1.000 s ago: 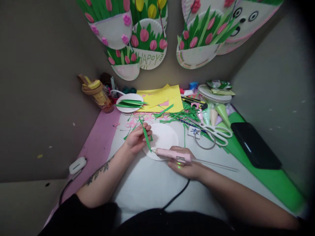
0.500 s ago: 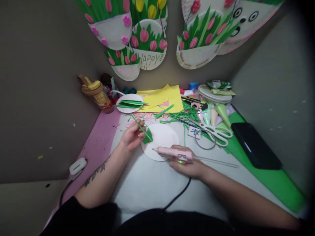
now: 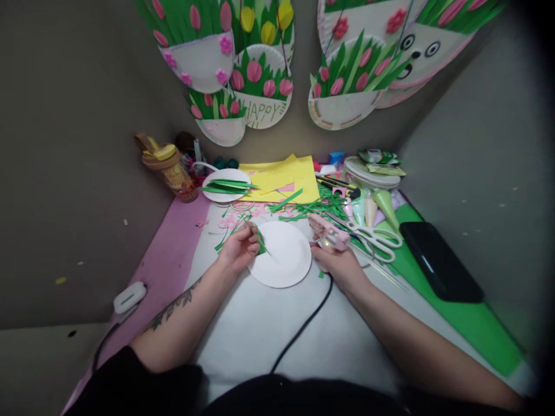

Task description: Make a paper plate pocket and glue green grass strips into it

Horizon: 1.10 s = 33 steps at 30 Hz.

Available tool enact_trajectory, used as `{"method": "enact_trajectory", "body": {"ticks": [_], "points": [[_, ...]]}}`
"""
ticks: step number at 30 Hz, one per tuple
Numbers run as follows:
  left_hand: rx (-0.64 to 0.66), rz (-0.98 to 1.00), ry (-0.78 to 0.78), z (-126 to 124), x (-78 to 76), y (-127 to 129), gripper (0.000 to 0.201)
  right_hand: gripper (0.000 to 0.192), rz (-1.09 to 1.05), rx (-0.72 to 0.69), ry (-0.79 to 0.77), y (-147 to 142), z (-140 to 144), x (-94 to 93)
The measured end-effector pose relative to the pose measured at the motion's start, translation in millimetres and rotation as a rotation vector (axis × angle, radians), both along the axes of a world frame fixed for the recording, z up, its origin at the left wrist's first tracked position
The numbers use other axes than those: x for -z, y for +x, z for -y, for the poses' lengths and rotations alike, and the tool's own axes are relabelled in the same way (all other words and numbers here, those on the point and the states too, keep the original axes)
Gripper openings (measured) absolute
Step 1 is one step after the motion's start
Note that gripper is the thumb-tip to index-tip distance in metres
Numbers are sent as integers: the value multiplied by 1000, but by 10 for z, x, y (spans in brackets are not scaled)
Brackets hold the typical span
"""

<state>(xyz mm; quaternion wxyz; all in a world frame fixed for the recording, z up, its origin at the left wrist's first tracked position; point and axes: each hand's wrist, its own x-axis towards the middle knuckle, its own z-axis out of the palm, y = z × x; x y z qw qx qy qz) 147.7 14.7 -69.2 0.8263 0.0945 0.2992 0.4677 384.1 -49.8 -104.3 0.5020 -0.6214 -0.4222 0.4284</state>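
Moved since a moment ago: pink glue gun (image 3: 328,231), away from the white paper plate (image 3: 281,257) and off toward the scissors (image 3: 376,236), gripped tight in the right hand (image 3: 336,261). Green paper leaf (image 3: 259,240) pinched in the left hand (image 3: 237,249), pressed on the plate's left edge. Plate in the middle of the table (image 3: 260,329), between both hands. Green scraps (image 3: 321,205) just behind.

I note a white paper plate (image 3: 281,257), a pink glue gun (image 3: 328,231) and a green paper strip (image 3: 259,238). Yellow sheets (image 3: 281,176) lie at the desk's far edge.
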Motion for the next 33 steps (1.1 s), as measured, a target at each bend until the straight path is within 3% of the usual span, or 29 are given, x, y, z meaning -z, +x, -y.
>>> {"method": "enact_trajectory", "body": {"ticks": [5, 9, 13, 18, 21, 23, 28, 33], "points": [[-7, -4, 27, 17, 24, 2, 17, 41, -228, 91, -53, -68, -16, -55], [-19, 0, 33, 9, -24, -8, 17, 37, -253, 119, -78, -82, -17, -121], [-174, -38, 99, -44, -184, -102, 12, 39, -276, 141, -37, -47, -17, -137], [-429, -320, 401, -85, -373, -262, 13, 38, -197, 252, 135, 42, -26, -137], [-562, -533, 634, -70, -392, -305, 18, 36, -117, 281, 182, 78, -8, -135], [-621, -669, 693, -51, -373, -308, 19, 35, -89, 292, 183, 80, 12, -136], [-613, -888, 675, -7, -314, -289, 19, 33, -54, 284, 201, 50, 42, -148], [-581, -921, 676, -3, -277, -280, 21, 29, -20, 249, 226, 56, 40, -152]]}}
